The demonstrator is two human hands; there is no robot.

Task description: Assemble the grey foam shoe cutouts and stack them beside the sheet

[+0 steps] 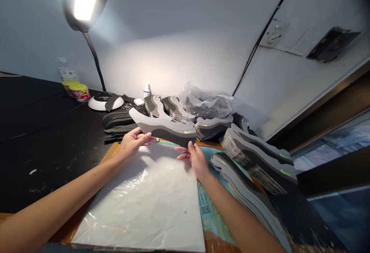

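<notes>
Between both hands, a curved grey and black shoe upper piece (166,128) with a small yellow-green swoosh is held up above a white plastic-covered board (147,203). My left hand (134,142) pinches its left part from below, thumb in front. At the lower right end, my right hand (196,160) grips it between thumb and fingers. Behind the held piece stand stacks of similar pieces (177,108). A stack of plain black pieces (123,120) lies left of them. To the right are more stacks of swoosh pieces (251,156).
A lamp (86,0) shines from the upper left, its white base (106,102) on the black table (43,141). Beyond the stacks sit a clear plastic bag (205,101) and a small white bottle (147,90). Yellow-red tubs (79,91) and a clear bottle (66,69) stand far left.
</notes>
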